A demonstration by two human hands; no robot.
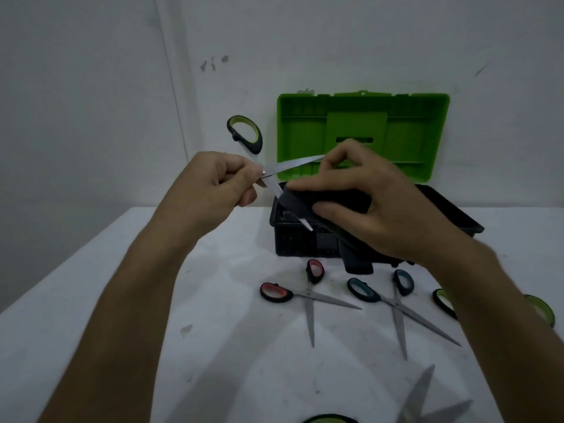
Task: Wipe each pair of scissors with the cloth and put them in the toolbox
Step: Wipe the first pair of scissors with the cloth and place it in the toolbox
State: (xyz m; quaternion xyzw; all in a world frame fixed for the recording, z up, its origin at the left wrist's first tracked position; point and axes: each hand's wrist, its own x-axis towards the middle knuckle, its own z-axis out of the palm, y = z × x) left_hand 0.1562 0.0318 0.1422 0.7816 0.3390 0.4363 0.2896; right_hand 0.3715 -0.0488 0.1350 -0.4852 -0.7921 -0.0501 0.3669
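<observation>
You are holding the green-handled scissors [276, 175] up in the air, in front of the toolbox [305, 239], with the blades spread wide open. Your left hand [213, 184] is gripping them near the pivot, its fingers [244, 174] closed tightly around the metal, and one green-lined handle loop is standing above this hand. Your right hand [378, 203] is holding the dark cloth [329, 201], with its fingers curled around it, and the cloth is pressing on the lower blade, whose tip is showing out below it. The upper blade is pointing toward your right hand.

The toolbox is black, and its green lid [363, 132] is standing open and leaning toward the wall [91, 87].

On the white table [122, 300], near the toolbox, the red-handled scissors [308, 296] and the blue-handled scissors [393, 303] are lying open. Another green-handled pair [442, 302] is partly hiding behind your right forearm, and one more pair [424, 398] is lying blurred at the near edge. The table is showing grey smudges, and the pale wall is carrying some dark marks.
</observation>
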